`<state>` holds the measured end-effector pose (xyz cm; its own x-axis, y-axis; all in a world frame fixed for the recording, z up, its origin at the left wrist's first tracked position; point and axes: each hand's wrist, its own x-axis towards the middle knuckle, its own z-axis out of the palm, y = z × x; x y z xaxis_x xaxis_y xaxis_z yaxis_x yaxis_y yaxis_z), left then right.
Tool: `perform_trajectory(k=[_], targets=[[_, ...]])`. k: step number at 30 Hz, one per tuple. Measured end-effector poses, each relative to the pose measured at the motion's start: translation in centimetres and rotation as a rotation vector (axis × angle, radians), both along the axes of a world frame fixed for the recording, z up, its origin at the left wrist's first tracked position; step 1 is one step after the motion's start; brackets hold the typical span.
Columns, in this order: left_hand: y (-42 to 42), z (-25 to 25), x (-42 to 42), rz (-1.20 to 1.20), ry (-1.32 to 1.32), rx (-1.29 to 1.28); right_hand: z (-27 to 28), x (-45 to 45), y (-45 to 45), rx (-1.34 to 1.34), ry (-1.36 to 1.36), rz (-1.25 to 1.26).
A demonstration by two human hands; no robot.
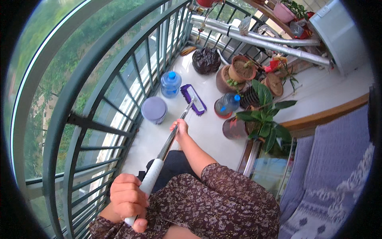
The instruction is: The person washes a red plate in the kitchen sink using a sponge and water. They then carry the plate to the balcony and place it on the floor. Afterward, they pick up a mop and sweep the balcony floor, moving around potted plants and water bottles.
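My left hand (pixel 129 200) is closed around the white grip of a flat mop's metal handle (pixel 169 144), at the lower left. Farther down the pole, my right hand (pixel 180 128) wraps around the metal part. The mop head (pixel 193 100), with purple fringe and a pale plate, rests flat on the white floor. Just left of it stand a clear blue water jug (pixel 171 84) with a blue cap and a round lidded bucket (pixel 154 109). To its right, another water jug (pixel 228 103) sits in a red dish.
Green metal railings (pixel 119 68) run along the window on the left. A black plastic bag (pixel 206 61), stacked clay pots (pixel 242 69) and a leafy potted plant (pixel 265 116) border the floor. Silver-wrapped pipes (pixel 265 43) cross behind. A sofa (pixel 331 161) stands at the right.
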<state>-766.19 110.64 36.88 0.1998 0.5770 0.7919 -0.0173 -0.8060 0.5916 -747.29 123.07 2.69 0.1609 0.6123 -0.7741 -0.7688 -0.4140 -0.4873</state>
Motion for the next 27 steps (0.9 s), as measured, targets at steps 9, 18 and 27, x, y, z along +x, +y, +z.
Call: perform_trajectory(k=[9,18,27], targets=[[13.4,0.8,11.3,-0.071,0.049,0.021,2.6,9.4,15.4,0.004,0.162,0.233],[24.2,0.8,16.9,-0.191,0.085,-0.029,1.1,12.5,26.7,0.3,0.49,-0.118],[33.3,0.1,17.9,-0.406,0.086,-0.028,-0.2,13.8,33.9,0.504,0.286,-0.077]])
